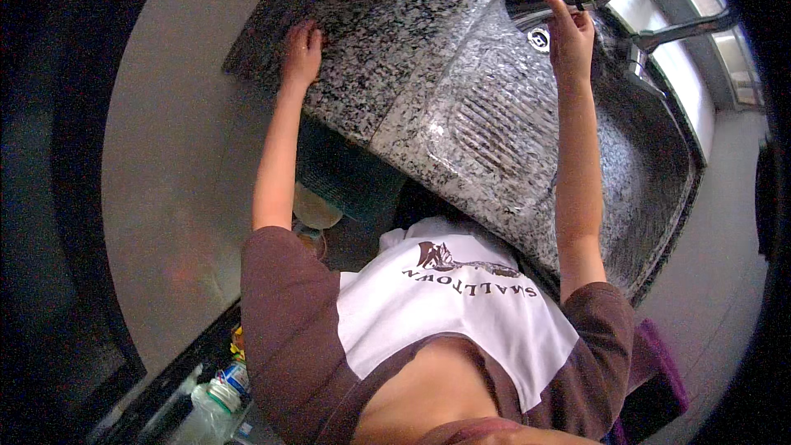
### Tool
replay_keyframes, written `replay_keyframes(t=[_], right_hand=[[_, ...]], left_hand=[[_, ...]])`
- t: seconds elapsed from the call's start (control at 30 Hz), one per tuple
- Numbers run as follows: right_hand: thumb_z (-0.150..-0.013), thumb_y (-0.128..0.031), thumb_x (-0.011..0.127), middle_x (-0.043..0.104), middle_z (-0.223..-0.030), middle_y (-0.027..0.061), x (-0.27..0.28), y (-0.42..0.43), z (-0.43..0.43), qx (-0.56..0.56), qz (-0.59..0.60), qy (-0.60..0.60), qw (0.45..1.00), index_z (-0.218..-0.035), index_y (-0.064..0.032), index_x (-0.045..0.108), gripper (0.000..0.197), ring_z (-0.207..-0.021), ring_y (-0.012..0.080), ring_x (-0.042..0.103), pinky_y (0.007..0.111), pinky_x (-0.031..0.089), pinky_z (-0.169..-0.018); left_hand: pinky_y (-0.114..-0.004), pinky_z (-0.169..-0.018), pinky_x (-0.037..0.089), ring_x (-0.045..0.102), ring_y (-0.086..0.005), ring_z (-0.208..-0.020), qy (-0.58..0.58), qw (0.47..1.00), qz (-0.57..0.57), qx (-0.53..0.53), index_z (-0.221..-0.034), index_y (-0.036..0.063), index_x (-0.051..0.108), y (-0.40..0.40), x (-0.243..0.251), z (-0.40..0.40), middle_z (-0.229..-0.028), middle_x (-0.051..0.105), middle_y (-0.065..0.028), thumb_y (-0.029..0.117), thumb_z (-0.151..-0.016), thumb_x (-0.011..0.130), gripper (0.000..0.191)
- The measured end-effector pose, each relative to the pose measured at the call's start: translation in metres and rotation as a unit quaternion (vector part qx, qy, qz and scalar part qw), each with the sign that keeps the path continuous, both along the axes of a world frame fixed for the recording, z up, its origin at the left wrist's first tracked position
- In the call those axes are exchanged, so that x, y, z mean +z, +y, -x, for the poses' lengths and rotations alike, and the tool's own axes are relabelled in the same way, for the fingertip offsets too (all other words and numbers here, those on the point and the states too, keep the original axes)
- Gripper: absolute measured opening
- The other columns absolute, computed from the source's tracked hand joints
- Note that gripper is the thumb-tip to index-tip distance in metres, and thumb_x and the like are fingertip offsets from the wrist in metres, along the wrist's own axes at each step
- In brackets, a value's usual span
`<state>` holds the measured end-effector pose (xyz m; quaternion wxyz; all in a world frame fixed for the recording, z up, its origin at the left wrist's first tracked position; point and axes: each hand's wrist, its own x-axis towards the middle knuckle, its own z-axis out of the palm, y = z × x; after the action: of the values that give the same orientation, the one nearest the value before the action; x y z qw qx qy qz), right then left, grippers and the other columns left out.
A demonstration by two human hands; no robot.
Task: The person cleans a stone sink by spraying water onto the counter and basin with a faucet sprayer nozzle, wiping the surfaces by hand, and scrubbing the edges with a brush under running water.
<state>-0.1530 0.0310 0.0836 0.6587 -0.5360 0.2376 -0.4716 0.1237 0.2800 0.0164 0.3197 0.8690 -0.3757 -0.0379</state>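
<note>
At the upper right, my right hand (570,31) grips the black and chrome spray head (544,1) of a faucet, held over the basin of a speckled granite sink (513,111). A round metal drain strainer (538,40) shows just beside the hand. Further left, my left hand (303,52) rests palm down near the edge of the granite counter (371,31), with no object visible in it. The curved faucet arm (670,34) reaches in from the right. Whether water runs from the spray head is unclear.
A dark mesh-like container (352,167) and a pale rounded thing (316,207) are beneath the counter edge. Plastic bottles (216,398) stand at the lower left on a dark ledge. A raised rim borders the sink; a window (732,55) is beyond it. Purple-edged fabric or plastic (664,358) is at the lower right.
</note>
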Motion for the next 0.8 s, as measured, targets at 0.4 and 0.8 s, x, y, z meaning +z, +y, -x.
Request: replay_keyframes(t=[0.4, 0.8], right_hand=[[-0.071, -0.007, 0.055, 0.056, -0.083, 0.011, 0.02, 0.021, -0.019, 0.019, -0.095, -0.135, 0.986, -0.089, 0.0018, 0.049, 0.021, -0.072, 0.012, 0.053, 0.015, 0.035, -0.051], [-0.07, -0.005, 0.055, 0.055, -0.084, 0.0116, 0.019, 0.022, -0.022, 0.012, -0.106, -0.122, 0.987, -0.088, 0.0025, 0.05, 0.019, -0.076, 0.0144, 0.054, 0.017, 0.037, -0.05]], left_hand=[[-0.044, -0.094, 0.009, 0.012, -0.0323, -0.116, -0.07, 0.983, -0.144, 0.089, -0.12, -0.0019, 0.019, 0.013, -0.015, 0.027, -0.125, 0.015, -0.0193, 0.042, -0.079, 0.032, 0.061], [-0.042, -0.094, 0.001, 0.0, -0.0387, -0.116, -0.098, 0.942, -0.182, 0.265, -0.12, -0.0072, 0.003, -0.002, -0.016, 0.113, -0.123, 0.005, -0.0285, 0.049, -0.076, 0.03, 0.076]])
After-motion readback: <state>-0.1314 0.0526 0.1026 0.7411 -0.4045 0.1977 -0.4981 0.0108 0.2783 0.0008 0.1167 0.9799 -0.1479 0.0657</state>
